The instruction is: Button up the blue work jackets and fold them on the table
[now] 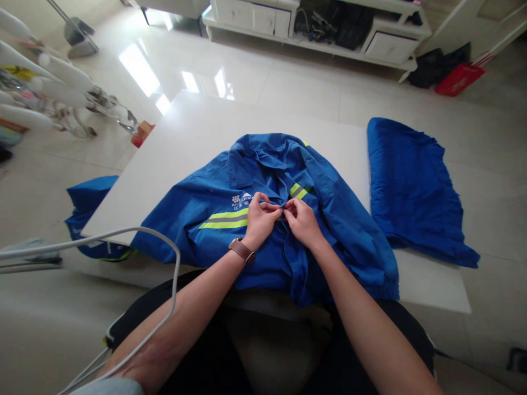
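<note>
A blue work jacket (214, 189) with yellow-green and grey reflective stripes lies front up on a white table, its collar toward the far side. My left hand (262, 219), with a brown-strapped watch on the wrist, pinches the jacket's front edge just below the collar. Close beside it, my right hand (301, 220) pinches the same front opening, the fingertips of both hands nearly touching. Whatever small part lies between the fingertips is hidden. White lettering on the jacket's chest is partly covered by my left hand.
Folded blue cloth (411, 192) lies at the table's right end. More blue fabric (93, 200) hangs by the left edge of the white table (197, 120). A pale cable (175, 274) loops over my left forearm. A white cabinet (255, 19) stands beyond.
</note>
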`<state>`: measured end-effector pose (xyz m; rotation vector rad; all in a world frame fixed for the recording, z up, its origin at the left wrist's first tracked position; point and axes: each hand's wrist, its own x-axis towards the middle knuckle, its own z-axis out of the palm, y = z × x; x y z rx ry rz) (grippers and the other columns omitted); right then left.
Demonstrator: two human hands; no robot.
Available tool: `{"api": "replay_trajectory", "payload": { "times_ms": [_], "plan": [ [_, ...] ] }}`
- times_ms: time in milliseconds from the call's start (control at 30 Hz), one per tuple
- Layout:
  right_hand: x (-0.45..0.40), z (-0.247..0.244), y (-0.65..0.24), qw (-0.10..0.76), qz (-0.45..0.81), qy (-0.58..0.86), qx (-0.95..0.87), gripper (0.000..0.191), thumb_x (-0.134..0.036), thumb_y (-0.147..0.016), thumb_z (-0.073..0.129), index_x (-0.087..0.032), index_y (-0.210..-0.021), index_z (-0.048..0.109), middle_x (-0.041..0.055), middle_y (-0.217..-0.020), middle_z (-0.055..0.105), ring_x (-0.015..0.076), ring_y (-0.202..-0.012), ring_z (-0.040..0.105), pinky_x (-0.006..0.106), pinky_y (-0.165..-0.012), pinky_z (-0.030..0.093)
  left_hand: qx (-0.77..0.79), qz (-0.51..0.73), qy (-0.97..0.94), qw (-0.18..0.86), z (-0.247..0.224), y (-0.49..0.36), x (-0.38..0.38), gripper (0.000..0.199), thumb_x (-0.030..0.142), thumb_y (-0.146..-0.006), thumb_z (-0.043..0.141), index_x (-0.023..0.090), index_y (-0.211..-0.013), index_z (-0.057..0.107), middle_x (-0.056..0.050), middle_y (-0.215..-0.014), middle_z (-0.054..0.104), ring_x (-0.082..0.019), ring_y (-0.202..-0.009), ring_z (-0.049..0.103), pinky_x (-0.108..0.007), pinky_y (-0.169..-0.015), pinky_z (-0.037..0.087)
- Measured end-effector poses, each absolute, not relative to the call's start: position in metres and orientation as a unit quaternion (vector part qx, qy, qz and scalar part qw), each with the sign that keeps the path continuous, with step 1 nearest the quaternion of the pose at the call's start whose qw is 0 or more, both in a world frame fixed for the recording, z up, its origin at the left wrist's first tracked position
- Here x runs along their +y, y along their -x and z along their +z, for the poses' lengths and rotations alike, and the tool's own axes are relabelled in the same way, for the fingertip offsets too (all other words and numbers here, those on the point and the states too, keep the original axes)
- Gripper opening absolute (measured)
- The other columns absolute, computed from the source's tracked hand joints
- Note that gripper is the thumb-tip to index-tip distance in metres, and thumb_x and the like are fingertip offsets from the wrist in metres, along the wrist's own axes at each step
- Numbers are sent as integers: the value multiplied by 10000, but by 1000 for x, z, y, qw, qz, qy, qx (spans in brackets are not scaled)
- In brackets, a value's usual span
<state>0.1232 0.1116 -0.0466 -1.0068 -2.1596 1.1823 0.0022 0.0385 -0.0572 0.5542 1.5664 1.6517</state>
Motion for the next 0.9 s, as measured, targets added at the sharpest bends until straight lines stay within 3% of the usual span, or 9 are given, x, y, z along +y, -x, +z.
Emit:
{"api": "replay_trajectory", "payload": {
  "times_ms": [200,333,500,600,900],
  "plan": [
    [114,-47,-125,230,426,365,-795,29,-190,-870,544,-212,-854,553,46,-834,615,205,-778,608,318,-731,493,618,640,-226,397,-55,-1,38,382,164,-668,804,203,-859,474,-25,-782,753,-173,-746,741,-261,-713,570],
    [111,-49,-124,245,411,361,-801,65,-172,-871,523,-216,-828,542,47,-822,604,208,-760,593,321,-719,476,642,628,-237,371,-62,-1,35,271,220,-684,825,174,-804,586,-46,-824,750,-169,-773,728,-264,-730,571],
    [109,-52,-123,245,367,358,-823,95,-149,-877,502,-218,-822,536,61,-850,609,225,-813,592,331,-748,457,707,518,-301,375,-70,-2,29,243,374,-837,725,152,-739,741,-46,-659,703,-161,-609,640,-241,-571,484],
    [108,-54,-123,239,355,350,-834,100,-149,-885,493,-217,-828,539,66,-869,610,225,-826,587,330,-761,451,696,501,-345,381,-69,-1,30,226,309,-890,648,153,-763,752,-42,-658,703,-161,-602,631,-238,-563,459],
    [110,-50,-121,245,363,367,-821,84,-162,-871,497,-210,-843,561,66,-864,618,220,-802,597,333,-743,469,682,504,-363,386,-62,1,38,156,178,-860,625,164,-711,671,-21,-597,661,-150,-558,624,-226,-550,441]
  ]
}}
